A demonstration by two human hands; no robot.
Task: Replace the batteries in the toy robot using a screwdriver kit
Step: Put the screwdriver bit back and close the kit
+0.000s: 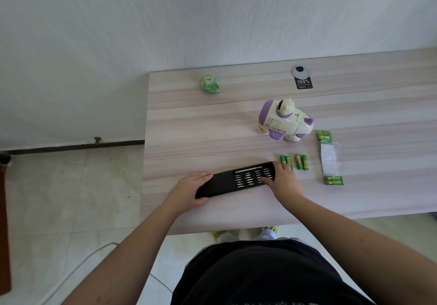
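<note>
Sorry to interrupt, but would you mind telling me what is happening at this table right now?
A person is opening a black screwdriver kit on the wooden table. The left hand grips the case's closed end, while the right hand rests on the exposed tray of bits. The toy robot stands untouched farther back. Four loose green batteries lie to the kit's right, beside an opened battery pack.

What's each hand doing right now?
Left hand: grips the left end of the screwdriver kit case.
Right hand: fingers on the bit tray; grip cannot be told.
</note>
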